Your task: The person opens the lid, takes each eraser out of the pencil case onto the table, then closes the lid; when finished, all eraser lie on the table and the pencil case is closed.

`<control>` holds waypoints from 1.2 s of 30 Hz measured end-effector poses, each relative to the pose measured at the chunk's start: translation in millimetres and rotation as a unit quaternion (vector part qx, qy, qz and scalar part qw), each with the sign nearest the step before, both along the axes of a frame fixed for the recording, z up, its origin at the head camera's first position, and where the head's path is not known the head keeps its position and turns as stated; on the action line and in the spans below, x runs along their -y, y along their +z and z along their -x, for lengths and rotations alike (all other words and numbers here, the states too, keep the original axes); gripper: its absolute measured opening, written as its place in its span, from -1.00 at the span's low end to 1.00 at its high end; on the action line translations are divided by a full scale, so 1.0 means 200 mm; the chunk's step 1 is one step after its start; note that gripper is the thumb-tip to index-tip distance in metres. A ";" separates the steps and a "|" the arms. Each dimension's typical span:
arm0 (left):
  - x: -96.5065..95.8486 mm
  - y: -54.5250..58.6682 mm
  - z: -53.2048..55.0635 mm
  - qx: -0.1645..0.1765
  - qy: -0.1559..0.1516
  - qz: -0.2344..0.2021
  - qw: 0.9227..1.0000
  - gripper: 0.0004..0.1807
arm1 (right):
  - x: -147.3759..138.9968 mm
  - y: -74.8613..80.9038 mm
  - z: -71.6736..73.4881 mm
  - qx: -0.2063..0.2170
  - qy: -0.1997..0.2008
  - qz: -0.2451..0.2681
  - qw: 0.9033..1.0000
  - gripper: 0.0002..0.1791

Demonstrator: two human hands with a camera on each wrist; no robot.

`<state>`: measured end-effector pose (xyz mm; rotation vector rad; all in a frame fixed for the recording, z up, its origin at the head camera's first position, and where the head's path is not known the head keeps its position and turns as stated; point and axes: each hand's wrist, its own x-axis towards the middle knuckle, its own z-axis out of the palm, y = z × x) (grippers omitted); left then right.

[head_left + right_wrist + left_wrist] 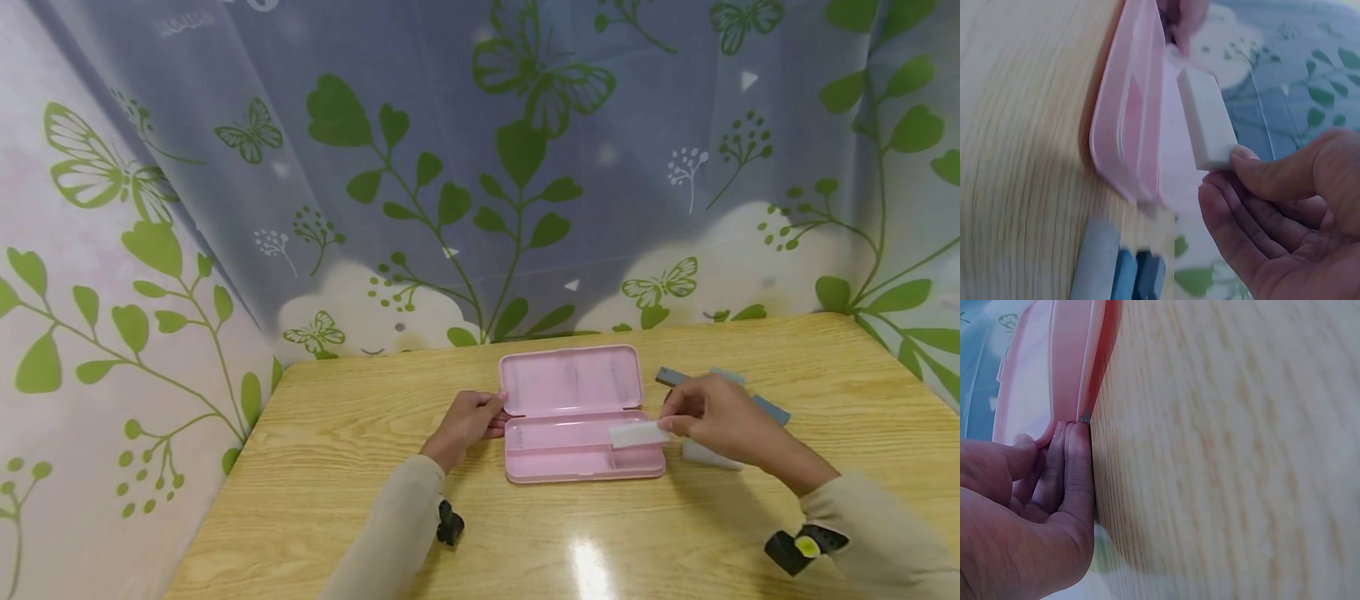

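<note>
An open pink pencil case (555, 432) lies on the table, its lid (536, 383) folded back toward the curtain. My left hand (468, 421) is at its left end. In the left wrist view, the thumb and fingers pinch the lid's corner, with fingertips against the case body (1071, 369). My right hand (716, 417) pinches one end of a white rectangular block (1207, 119) between thumb and fingers. In the head view the block overlaps the right part of the case, whose tray has a long compartment and smaller divided ones.
Right of the case, partly behind my right hand, lie several bars: a dark grey one (672, 377), a blue one (772, 410), and a light grey one (708, 456). A patterned curtain (420, 167) hangs along the back edge of the wooden table (360, 417).
</note>
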<state>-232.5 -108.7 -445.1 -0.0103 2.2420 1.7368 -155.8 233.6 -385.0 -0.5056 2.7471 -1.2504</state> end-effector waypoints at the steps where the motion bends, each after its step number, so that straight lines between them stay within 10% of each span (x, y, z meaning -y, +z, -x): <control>1: 0.00 0.00 0.00 0.001 0.000 0.000 1.000 -0.62 | -0.03 0.00 0.00 0.004 -0.003 -0.001 1.000 -0.95; 21: 0.00 0.00 0.00 0.003 -0.001 0.002 1.000 -0.61 | -0.62 -0.09 -0.02 0.117 -0.087 -0.073 0.987 -0.84; 36: 0.00 -0.01 0.01 0.006 0.005 0.008 1.000 -0.62 | -0.74 -0.17 -0.03 0.172 -0.119 -0.078 0.975 -0.84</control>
